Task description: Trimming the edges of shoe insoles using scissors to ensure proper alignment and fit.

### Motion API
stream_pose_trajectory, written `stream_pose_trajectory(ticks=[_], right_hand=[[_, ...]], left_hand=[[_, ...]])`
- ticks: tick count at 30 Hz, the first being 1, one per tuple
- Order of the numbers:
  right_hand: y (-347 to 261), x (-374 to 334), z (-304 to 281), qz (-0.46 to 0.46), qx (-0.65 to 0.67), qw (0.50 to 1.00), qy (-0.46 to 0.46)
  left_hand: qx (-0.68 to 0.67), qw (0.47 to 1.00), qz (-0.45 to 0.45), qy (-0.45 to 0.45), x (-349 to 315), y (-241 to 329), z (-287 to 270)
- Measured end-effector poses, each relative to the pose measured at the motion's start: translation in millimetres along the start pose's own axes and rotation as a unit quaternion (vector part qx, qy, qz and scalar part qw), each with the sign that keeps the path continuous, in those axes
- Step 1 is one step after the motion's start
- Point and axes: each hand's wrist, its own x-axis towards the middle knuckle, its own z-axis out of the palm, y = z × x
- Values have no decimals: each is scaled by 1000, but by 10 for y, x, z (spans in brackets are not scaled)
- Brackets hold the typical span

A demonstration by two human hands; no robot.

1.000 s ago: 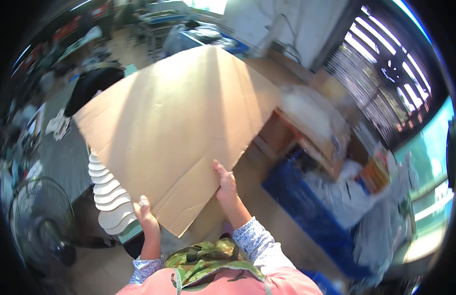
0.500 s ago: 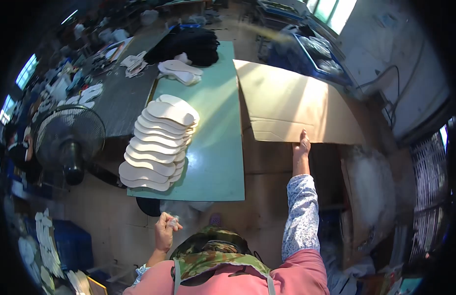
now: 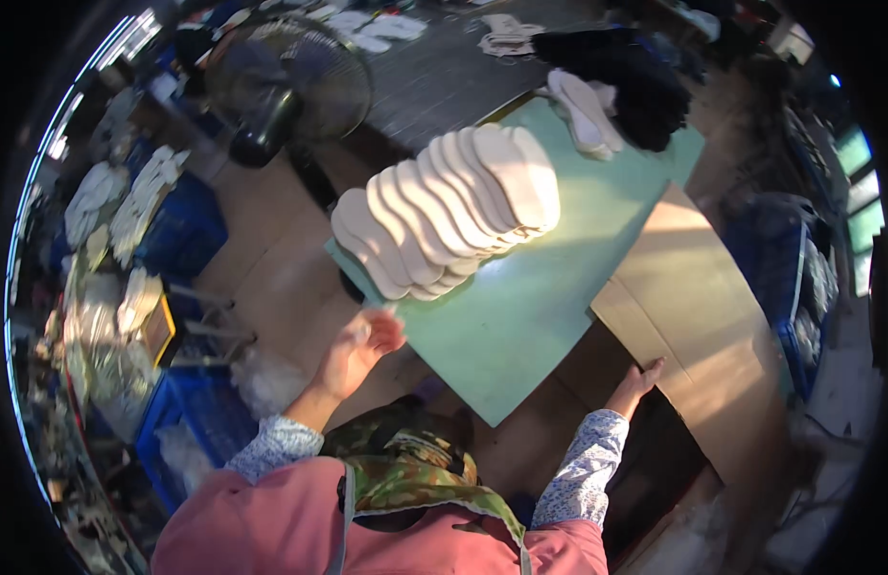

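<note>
My right hand (image 3: 638,381) rests on the near edge of a big brown cardboard sheet (image 3: 707,335) that leans at the right of a pale green table (image 3: 530,316). My left hand (image 3: 359,347) hovers with fingers loosely curled and nothing in it, just off the green table's near left corner. On the table lies a fanned row of several cream shoe insoles (image 3: 449,211). Further back on it lie a few more insoles (image 3: 583,105) beside a heap of black cloth (image 3: 635,77).
A black floor fan (image 3: 290,81) stands at the far left of the table. Blue crates (image 3: 180,230) with stacks of pale insoles line the left side. Another blue crate (image 3: 789,278) stands at the right behind the cardboard. A dark bench (image 3: 453,72) lies behind.
The view has swung left and down. The cardboard, held up in both hands a second ago, now leans at the right with only my right hand on it; my left hand has come off.
</note>
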Motion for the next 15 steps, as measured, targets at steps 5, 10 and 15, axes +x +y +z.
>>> stream_pose_trajectory(ticks=[5, 10, 15], right_hand=[[-14, 192, -90, -17, -148, 985, 87], [-129, -314, -143, 118, -7, 990, 73], [311, -2234, 1046, 79, -160, 981, -73]], left_hand=[[-135, 991, -12, 13, 236, 189, 349], [-131, 991, 15, 15, 48, 324, 223], [-13, 997, 48, 50, -241, 508, -237]])
